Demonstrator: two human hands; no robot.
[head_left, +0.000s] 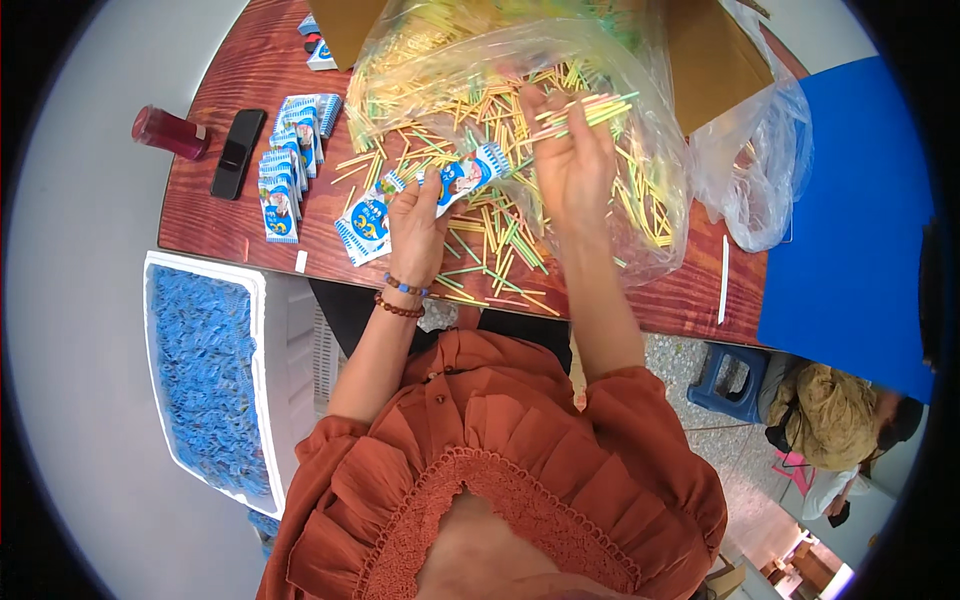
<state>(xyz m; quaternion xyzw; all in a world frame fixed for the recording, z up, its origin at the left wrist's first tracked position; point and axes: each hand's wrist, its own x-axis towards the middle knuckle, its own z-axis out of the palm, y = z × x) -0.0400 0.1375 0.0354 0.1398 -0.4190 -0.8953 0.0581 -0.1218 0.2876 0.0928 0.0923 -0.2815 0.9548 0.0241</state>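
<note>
My left hand (417,225) pinches a small blue-and-white printed packet (470,178) between thumb and fingers. A second packet of the same kind (366,222) shows on the other side of that hand; I cannot tell whether the fingers hold it too. Raised to the right, my right hand (573,170) is closed around a small bunch of thin pastel sticks (606,108). Beneath both hands, many loose yellow, green and pink sticks (492,238) lie scattered on the table. They spread out from a large clear plastic bag (655,160) full of more sticks.
Overlapping packets (280,200) lie in a row left of my hands, beside a black phone (238,153) and a red jar (170,132). A white foam box (262,400) of blue packets stands below the table's left edge. Right are a crumpled bag (752,190) and a blue panel (850,220).
</note>
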